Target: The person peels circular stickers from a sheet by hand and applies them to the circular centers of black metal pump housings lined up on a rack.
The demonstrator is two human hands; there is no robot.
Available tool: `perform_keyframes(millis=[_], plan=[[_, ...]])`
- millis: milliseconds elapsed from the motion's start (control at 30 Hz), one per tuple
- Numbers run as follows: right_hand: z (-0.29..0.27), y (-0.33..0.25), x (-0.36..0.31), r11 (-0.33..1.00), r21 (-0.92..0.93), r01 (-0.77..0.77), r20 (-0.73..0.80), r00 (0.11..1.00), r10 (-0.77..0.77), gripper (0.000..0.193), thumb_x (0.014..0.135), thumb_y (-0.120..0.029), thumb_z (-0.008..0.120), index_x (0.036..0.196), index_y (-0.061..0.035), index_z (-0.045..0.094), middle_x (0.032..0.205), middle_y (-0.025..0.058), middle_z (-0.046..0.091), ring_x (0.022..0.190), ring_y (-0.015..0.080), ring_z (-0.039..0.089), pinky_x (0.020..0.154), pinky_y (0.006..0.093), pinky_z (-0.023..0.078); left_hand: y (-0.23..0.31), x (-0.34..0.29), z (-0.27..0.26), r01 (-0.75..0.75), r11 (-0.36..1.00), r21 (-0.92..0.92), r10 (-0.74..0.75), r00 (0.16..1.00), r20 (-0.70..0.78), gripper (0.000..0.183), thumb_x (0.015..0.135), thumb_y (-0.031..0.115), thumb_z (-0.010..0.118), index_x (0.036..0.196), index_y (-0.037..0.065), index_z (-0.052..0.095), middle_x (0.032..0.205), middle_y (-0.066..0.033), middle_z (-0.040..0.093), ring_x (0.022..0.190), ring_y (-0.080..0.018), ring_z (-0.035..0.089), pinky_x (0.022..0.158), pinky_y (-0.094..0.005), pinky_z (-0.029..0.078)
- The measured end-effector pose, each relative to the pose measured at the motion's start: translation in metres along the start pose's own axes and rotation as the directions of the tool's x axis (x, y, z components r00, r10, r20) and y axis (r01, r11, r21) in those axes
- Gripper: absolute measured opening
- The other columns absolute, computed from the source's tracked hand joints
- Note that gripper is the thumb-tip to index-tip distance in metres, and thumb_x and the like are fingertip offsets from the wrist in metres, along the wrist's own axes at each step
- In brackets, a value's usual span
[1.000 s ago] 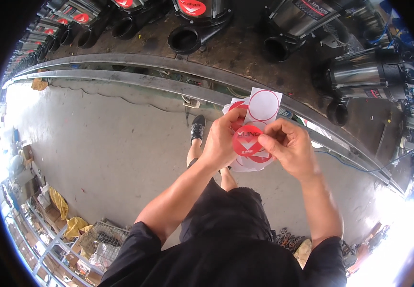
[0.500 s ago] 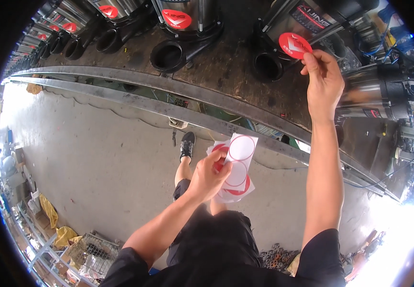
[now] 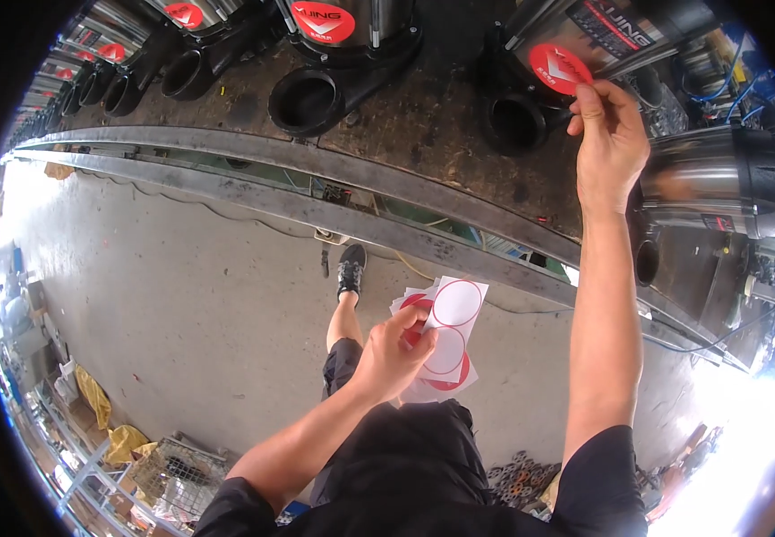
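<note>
My right hand (image 3: 611, 134) pinches the lower right edge of a round red sticker (image 3: 559, 68) between thumb and fingers. The sticker lies over the steel side of a pump (image 3: 516, 125), just above its black round outlet; how much of it touches the metal I cannot tell. Lower down, in front of my body, my left hand (image 3: 394, 356) is closed on a small stack of sticker sheets (image 3: 455, 304). The top sheet is white with two bare red-ringed circles, and red stickers show on the sheets beneath.
More steel pumps with red round stickers (image 3: 323, 21) stand in a row along the dark workbench (image 3: 387, 134). At the right another pump (image 3: 701, 183) lies on its side. A metal rail (image 3: 316, 166) edges the bench. A wire basket (image 3: 177, 474) sits on the floor behind left.
The red sticker in my right hand has moved up slightly, over the pump's side. My left hand and the sheets sit a little lower in view. The bench view has shifted slightly.
</note>
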State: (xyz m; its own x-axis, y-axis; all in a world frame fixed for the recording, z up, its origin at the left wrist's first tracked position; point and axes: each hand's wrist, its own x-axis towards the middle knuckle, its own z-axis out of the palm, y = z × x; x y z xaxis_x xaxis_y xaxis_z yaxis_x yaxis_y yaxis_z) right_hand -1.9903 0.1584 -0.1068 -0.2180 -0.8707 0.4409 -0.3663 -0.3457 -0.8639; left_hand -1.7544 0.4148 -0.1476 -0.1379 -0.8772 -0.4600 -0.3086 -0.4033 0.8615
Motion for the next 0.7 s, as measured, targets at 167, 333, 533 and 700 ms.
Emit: perform_keyframes(millis=[167,333,533,700], plan=[[-0.0025,-0.0043,0.0024,1.0,0.018,-0.013,0.015,1.0,0.013,0.02,0.099,-0.019,0.079,0.108,-0.0018,0.074,0.081,0.0017,0.071,0.065,0.0064,0.061,0.061,0.0217,0.048,-0.0025,0.0,-0.0034,-0.047,0.999,0.021,0.046,0.999,0.014,0.022,0.099,0.013,0.072,0.114,-0.001,0.065,0.089,-0.012,0.073,0.075,-0.0173,0.067,0.075,-0.0318,0.053],[-0.0006,-0.0054,0.0014,1.0,-0.013,-0.02,-0.003,1.0,0.02,0.019,0.099,-0.018,0.079,0.109,-0.0018,0.074,0.08,0.0018,0.071,0.065,0.0063,0.061,0.06,0.0222,0.048,-0.0032,0.0,-0.006,-0.015,1.0,0.024,0.014,0.999,0.038,0.023,0.099,0.013,0.072,0.115,-0.002,0.065,0.089,-0.0117,0.073,0.075,-0.0161,0.066,0.074,-0.0313,0.053],[0.0004,-0.0081,0.0023,0.999,-0.036,-0.029,-0.011,1.0,0.029,0.019,0.1,-0.018,0.079,0.109,-0.0019,0.074,0.08,0.0015,0.071,0.064,0.0064,0.061,0.06,0.0224,0.048,-0.0049,-0.0017,-0.0083,0.008,0.999,0.031,-0.01,0.998,0.055,0.025,0.098,0.015,0.072,0.115,-0.002,0.066,0.089,-0.012,0.073,0.074,-0.0171,0.066,0.073,-0.032,0.052],[0.0025,-0.0052,0.0028,1.0,-0.008,-0.03,-0.025,0.999,0.03,0.02,0.099,-0.019,0.079,0.109,-0.0018,0.074,0.079,0.0015,0.071,0.064,0.0064,0.061,0.06,0.0222,0.048,-0.0053,-0.0036,-0.0098,-0.019,0.999,0.045,0.018,0.999,0.029,0.025,0.098,0.015,0.073,0.114,-0.001,0.065,0.09,-0.0118,0.072,0.074,-0.0177,0.066,0.073,-0.0328,0.052]])
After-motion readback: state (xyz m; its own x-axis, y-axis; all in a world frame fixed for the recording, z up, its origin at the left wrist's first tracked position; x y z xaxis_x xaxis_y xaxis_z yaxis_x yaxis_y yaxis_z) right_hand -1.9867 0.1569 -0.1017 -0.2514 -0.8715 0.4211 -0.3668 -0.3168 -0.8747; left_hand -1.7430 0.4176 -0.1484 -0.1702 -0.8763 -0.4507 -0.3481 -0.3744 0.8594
